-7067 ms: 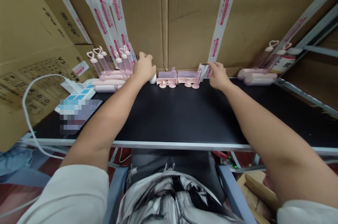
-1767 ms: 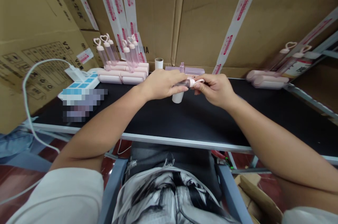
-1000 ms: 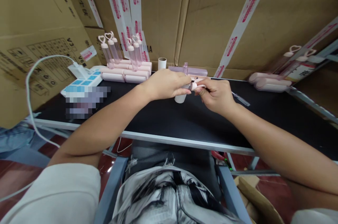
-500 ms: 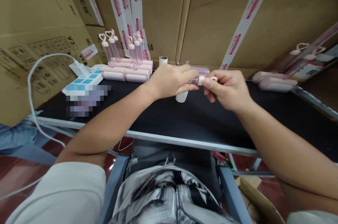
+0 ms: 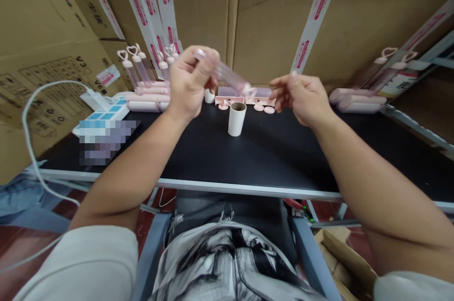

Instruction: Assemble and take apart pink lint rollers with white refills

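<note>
Seemingly mid-handling, the left hand [image 5: 190,81] grips a tilted, translucent pink plastic tube [image 5: 229,74], likely needing steady control next; the right hand [image 5: 304,98] is loosely spread.

The capped tube [image 5: 227,74] lies in the left hand [image 5: 191,83], cap end toward the right hand [image 5: 301,100]. Between the hands, the hollow cylinder [image 5: 236,125] stands on the table [image 5: 283,159]; small cases [image 5: 230,101] sit behind it. Left of the left hand: stacked rollers [image 5: 144,104], then the power strip [image 5: 106,111]. Right of the right hand: further rollers [image 5: 361,104]. Behind both hands: the cardboard panel [image 5: 266,22].
</note>
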A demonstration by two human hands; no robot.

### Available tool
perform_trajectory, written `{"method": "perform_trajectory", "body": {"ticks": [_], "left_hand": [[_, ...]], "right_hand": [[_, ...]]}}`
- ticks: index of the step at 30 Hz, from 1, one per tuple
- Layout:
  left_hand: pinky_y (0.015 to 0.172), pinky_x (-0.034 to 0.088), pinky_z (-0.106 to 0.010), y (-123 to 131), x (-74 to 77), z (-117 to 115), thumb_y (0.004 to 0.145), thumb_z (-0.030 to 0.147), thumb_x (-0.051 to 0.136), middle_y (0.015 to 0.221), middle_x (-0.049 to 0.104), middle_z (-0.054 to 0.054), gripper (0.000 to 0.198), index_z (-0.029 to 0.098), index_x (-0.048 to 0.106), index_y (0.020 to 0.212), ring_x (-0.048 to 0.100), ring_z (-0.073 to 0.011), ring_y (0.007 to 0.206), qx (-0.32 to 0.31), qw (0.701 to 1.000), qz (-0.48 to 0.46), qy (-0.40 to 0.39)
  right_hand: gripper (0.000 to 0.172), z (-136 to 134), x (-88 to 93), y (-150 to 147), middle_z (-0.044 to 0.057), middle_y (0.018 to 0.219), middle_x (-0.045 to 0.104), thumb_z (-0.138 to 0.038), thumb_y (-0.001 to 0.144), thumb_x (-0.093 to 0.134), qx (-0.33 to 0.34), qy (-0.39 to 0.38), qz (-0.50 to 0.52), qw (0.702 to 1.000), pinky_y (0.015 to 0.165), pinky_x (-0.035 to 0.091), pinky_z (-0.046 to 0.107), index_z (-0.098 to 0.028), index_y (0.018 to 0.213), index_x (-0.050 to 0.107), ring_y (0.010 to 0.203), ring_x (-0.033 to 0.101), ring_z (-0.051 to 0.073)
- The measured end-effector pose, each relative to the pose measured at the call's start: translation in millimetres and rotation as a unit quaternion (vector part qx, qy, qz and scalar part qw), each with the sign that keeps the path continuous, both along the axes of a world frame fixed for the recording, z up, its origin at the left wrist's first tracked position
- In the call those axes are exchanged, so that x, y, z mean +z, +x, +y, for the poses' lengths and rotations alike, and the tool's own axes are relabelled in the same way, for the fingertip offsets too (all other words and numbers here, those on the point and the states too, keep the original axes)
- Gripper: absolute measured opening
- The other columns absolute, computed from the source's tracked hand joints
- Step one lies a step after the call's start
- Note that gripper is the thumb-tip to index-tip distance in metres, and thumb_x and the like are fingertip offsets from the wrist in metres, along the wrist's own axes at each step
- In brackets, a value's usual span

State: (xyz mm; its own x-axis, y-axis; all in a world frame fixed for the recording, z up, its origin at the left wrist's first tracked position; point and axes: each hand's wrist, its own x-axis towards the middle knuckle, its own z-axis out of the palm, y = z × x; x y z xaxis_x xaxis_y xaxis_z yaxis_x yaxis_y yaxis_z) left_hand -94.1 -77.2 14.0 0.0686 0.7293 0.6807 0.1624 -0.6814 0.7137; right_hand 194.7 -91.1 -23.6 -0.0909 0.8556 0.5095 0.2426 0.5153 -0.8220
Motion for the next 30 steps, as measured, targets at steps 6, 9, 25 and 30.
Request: {"method": "perform_trajectory", "body": {"ticks": [6,9,25,30], "left_hand": [[0.053,0.046,-0.033,-25,9.9,18,0.092,0.093,0.045,0.069,0.062,-0.001,0.07,0.025,0.061,0.086,0.06,-0.0147,0.059,-0.002,0.987,0.085,-0.137],[0.051,0.039,-0.033,-21,-9.7,21,0.085,0.076,0.073,0.053,0.053,0.0,0.058,0.024,0.057,0.065,0.051,-0.0151,0.05,0.03,0.938,0.292,-0.183],[0.078,0.057,-0.038,1,-52.4,33,0.085,0.067,0.07,0.093,0.081,-0.016,0.05,0.02,0.077,0.099,0.078,-0.033,0.09,0.135,0.762,0.587,-0.238],[0.072,0.054,-0.037,-7,-50.9,36,0.08,0.072,0.073,0.096,0.082,-0.016,0.053,0.022,0.078,0.095,0.077,-0.0312,0.087,0.178,0.785,0.568,-0.173]], "right_hand": [[0.018,39,-27.8,26,0.01,0.092,0.084,-0.031,0.095,0.072,-0.161,-0.049,-0.424,0.89,0.081,0.054,0.039,-0.019,0.1,0.084,0.091,0.077,0.029],[0.025,50,-39.2,28,0.013,0.107,0.085,-0.027,0.096,0.068,-0.165,-0.081,-0.502,0.845,0.084,0.052,0.039,-0.019,0.112,0.085,0.1,0.077,0.032],[0.045,45,-35.5,24,0.018,0.12,0.082,-0.039,0.092,0.077,-0.171,-0.149,-0.566,0.792,0.086,0.053,0.038,-0.014,0.129,0.08,0.108,0.076,0.034],[0.04,35,-29.8,19,0.011,0.101,0.084,-0.028,0.089,0.07,-0.158,-0.113,-0.506,0.84,0.083,0.053,0.037,-0.02,0.126,0.084,0.092,0.076,0.03]]}}
